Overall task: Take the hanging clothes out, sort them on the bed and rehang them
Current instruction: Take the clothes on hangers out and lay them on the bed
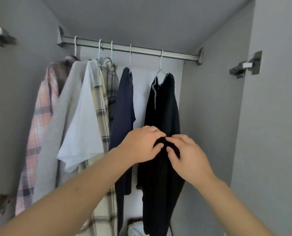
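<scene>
Head view: both hands pinch the black top [162,106], which hangs on a hanger at the right end of the wardrobe rail [130,48]. Left hand [141,145] and right hand [187,155] have fingers curled into its dark cloth at mid-height, fingertips nearly meeting. Five more garments hang to its left, a navy shirt [124,106] nearest.

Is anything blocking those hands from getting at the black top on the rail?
Nothing visible does. The left hand and right hand already pinch the front of the black top. It hangs at the right end of the rail, with a gap between it and the navy garment.
</scene>
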